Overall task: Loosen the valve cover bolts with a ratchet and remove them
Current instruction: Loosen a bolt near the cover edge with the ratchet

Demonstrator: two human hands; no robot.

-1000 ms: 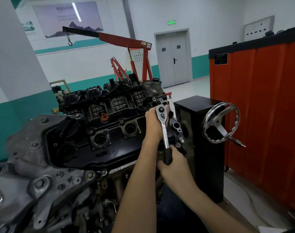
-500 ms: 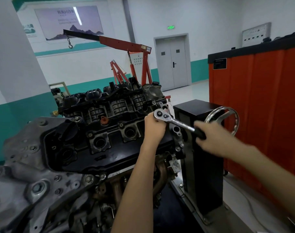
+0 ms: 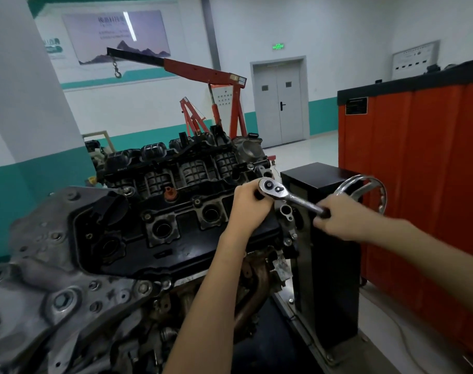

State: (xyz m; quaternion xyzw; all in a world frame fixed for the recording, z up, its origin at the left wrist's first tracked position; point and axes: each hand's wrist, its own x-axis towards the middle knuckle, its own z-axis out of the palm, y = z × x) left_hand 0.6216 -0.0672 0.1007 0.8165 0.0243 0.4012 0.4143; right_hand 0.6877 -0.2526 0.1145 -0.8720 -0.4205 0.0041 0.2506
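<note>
A black valve cover (image 3: pixel 192 255) with round plug wells tops the engine in the middle of the view. A chrome ratchet (image 3: pixel 286 195) sits with its head at the cover's far right end. The handle points right and slightly toward me. My left hand (image 3: pixel 250 209) is curled round the socket under the ratchet head, which hides the bolt. My right hand (image 3: pixel 340 217) grips the black end of the ratchet handle. One small bolt (image 3: pixel 148 216) shows on the cover between the wells.
A black stand box (image 3: pixel 321 238) with a chrome handwheel (image 3: pixel 370 190) stands just right of the engine. An orange cabinet (image 3: pixel 424 184) fills the right side. A grey bell housing (image 3: pixel 49 279) is at lower left. A red engine crane (image 3: pixel 203 76) stands behind.
The right hand swung the ratchet handle from pointing toward me up and round to the right. In the last half second it hardly moved. The left hand stayed at the ratchet head.
</note>
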